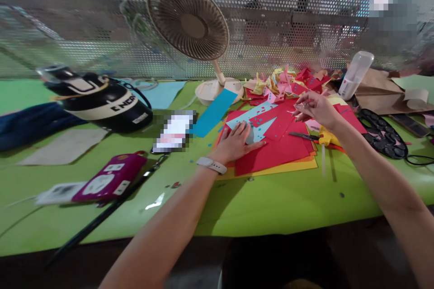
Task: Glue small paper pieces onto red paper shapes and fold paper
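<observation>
My left hand (pixel 235 142) lies with fingers spread over a light blue sheet of paper (pixel 267 128), which rests on a stack of red paper (pixel 271 158). Small blue scraps are scattered over these sheets. Above the right part of the stack is my right hand (pixel 313 108), its fingers curled and the fingertips close together. Whatever they may pinch is too small to make out. Just below that hand lie dark-bladed scissors (pixel 303 136) and a yellow-handled tool (pixel 326 136) with a whitish stick. Left of the stack, a darker blue paper strip (pixel 215 113) lies at a slant.
A fan (pixel 190 22) stands behind the papers, beside a heap of folded red, pink and yellow paper (pixel 288 82). Leftward are a phone (pixel 174 131), a purple power bank (pixel 108 178) and a black bottle (pixel 101 104). A clear bottle (pixel 356 74) and black palette (pixel 383 133) stand right.
</observation>
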Demonstrator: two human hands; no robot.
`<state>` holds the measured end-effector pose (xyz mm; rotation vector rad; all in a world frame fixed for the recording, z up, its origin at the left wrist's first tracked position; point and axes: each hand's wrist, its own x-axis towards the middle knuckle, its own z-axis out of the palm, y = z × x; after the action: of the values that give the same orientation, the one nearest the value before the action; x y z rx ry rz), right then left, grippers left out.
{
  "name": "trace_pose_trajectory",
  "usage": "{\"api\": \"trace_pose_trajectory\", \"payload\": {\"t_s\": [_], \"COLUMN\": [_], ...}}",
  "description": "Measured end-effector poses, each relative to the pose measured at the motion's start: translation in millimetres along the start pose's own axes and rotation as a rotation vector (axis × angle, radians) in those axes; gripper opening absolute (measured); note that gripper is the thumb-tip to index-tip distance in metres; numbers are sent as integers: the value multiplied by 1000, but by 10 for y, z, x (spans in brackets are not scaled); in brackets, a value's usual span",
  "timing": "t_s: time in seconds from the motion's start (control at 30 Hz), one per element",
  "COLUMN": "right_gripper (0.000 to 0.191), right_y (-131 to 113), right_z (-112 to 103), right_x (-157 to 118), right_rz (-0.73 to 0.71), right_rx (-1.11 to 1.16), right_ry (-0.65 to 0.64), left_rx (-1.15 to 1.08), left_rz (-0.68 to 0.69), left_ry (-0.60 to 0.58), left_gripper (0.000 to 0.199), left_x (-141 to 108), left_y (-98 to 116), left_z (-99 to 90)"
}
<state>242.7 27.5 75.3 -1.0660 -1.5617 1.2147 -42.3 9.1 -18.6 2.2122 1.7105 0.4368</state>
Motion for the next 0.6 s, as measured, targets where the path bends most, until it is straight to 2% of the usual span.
{"api": "trace_pose_trajectory", "payload": {"t_s": [0.1, 0.17, 0.33, 0.4, 0.47, 0.53, 0.6], "right_gripper": [25, 24, 29, 30, 29, 21, 13], "right_y": [-25, -86, -443, -562, -580, -492, -346], "right_z": [46, 74, 110, 105, 101, 102, 106], "right_x": [-43, -89, -280, -350, -391, -405, -409], "right_rz": [-33, -59, -183, -262, -310, -313, -297], "right_rx": [5, -6, -15, 17, 14, -88, -320], "right_ry": [-64, -96, -77, -23, -2, -81, -224], "left_rx": [117, 173, 189, 145, 99, 60, 28], "left_rz": [-45, -56, -72, -42, 17, 90, 183], "left_ry": [-138, -148, -80, -30, 45, 93, 82], "left_gripper": [95, 99, 108, 104, 98, 90, 85], "left_x": [-6, -20, -33, -6, 33, 63, 64], "left_y": [10, 29, 66, 64, 61, 69, 102], "left_z": [-83, -153, -284, -277, -225, -148, -84]}}
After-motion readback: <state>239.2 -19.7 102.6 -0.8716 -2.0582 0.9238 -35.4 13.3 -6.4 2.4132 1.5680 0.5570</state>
